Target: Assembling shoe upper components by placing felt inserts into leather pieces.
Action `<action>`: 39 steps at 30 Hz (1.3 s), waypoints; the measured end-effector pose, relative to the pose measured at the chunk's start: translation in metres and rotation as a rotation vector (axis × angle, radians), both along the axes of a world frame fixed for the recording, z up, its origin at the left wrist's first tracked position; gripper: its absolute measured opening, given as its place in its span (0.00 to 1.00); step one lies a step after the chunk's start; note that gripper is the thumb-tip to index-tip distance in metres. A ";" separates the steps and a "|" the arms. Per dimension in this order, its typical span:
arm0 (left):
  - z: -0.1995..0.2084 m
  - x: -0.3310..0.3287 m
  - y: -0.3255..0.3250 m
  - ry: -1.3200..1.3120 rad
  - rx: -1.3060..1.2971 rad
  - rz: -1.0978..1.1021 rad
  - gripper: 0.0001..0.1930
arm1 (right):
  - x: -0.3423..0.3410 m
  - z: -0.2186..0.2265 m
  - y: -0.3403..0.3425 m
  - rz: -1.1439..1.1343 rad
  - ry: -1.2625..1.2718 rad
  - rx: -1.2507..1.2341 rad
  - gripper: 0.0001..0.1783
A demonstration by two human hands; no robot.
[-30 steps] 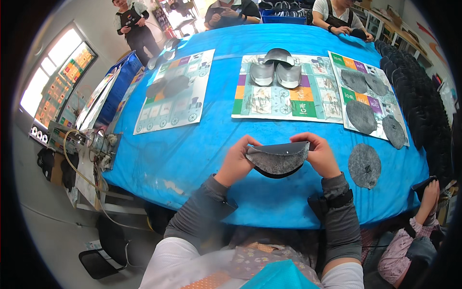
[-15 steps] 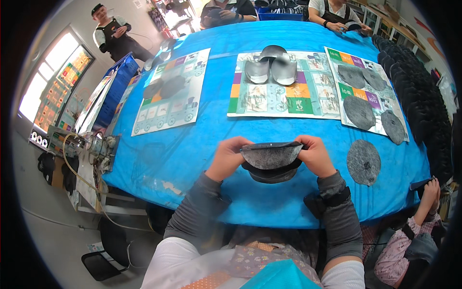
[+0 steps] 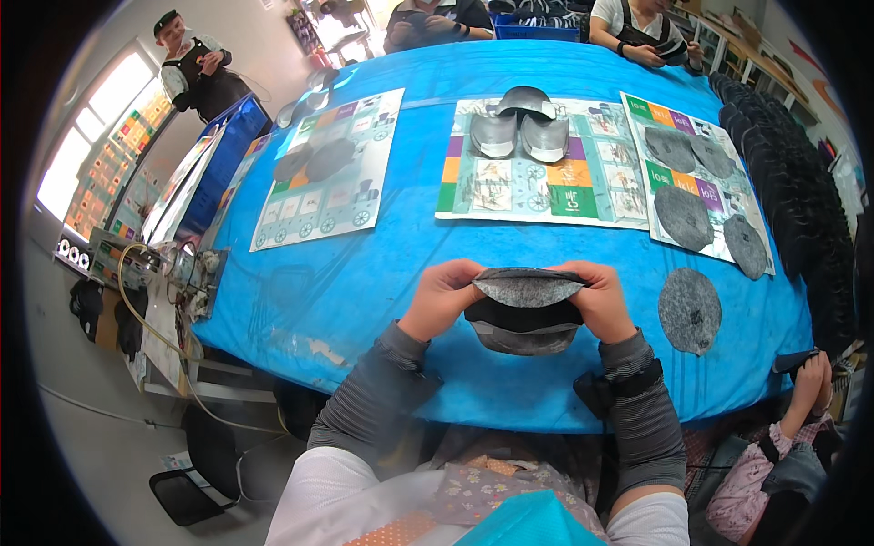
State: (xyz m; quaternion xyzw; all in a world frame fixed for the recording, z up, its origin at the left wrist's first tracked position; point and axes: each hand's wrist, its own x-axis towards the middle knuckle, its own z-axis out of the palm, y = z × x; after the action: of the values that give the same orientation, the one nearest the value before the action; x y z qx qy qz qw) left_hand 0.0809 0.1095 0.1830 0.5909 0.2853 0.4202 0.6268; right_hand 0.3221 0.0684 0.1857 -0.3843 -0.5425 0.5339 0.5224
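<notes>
I hold a dark, curved piece [image 3: 526,338] with a mottled grey, felt-like flap on top, above the near part of the blue-covered table [image 3: 300,300]. My left hand [image 3: 442,298] pinches the flap's left corner, while my right hand [image 3: 597,298] grips its right corner. Below the flap a black opening shows, with a grey rounded rim under it. To the right of my right hand lies a flat grey oval piece [image 3: 689,310]. Several similar flat pieces [image 3: 683,217] rest on a printed sheet farther right.
Shiny curved shells [image 3: 544,138] stand on a printed board [image 3: 451,202] ahead. Another board [image 3: 314,207] with grey pieces lies left. Black pieces [image 3: 787,173] are stacked along the right edge. Co-workers sit at the far side; another person's hands [image 3: 808,382] are at lower right.
The held piece has moved slightly right and tilted, so more of its black opening shows beneath the flap. Both hands keep their grip. The standing person at far left has shifted.
</notes>
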 end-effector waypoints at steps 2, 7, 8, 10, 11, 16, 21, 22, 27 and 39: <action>0.003 -0.001 -0.004 0.016 -0.020 0.009 0.07 | -0.003 0.007 -0.003 0.009 0.042 -0.037 0.15; -0.001 0.011 -0.014 0.084 0.203 0.109 0.08 | -0.010 -0.006 -0.004 0.067 -0.096 -0.003 0.15; -0.003 0.008 -0.013 0.130 0.204 0.120 0.11 | -0.011 -0.006 -0.006 0.078 -0.072 -0.018 0.15; -0.001 0.004 -0.013 0.127 0.157 0.084 0.11 | -0.011 -0.003 -0.009 0.087 -0.046 -0.042 0.15; -0.001 0.002 -0.012 0.124 0.110 0.051 0.12 | -0.010 -0.001 -0.009 0.104 -0.041 -0.040 0.15; 0.011 0.006 -0.006 0.085 0.106 0.021 0.09 | -0.008 0.009 -0.007 0.105 -0.065 -0.002 0.15; 0.007 0.012 -0.009 0.179 0.378 0.052 0.09 | -0.018 -0.001 -0.005 0.020 -0.115 0.125 0.14; 0.004 0.011 -0.008 0.167 0.389 0.033 0.10 | -0.018 0.000 -0.005 0.017 -0.077 0.149 0.14; 0.014 0.008 -0.005 0.149 0.293 -0.108 0.10 | -0.005 0.001 -0.004 0.053 -0.106 0.187 0.12; 0.003 0.011 -0.014 0.188 0.442 0.014 0.10 | -0.020 0.006 -0.010 -0.012 -0.228 0.299 0.05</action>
State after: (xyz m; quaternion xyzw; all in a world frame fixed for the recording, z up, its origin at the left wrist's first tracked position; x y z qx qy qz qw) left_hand 0.0916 0.0955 0.1860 0.7484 0.2476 0.4197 0.4499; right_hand 0.3025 0.0582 0.1916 -0.3638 -0.6690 0.3972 0.5121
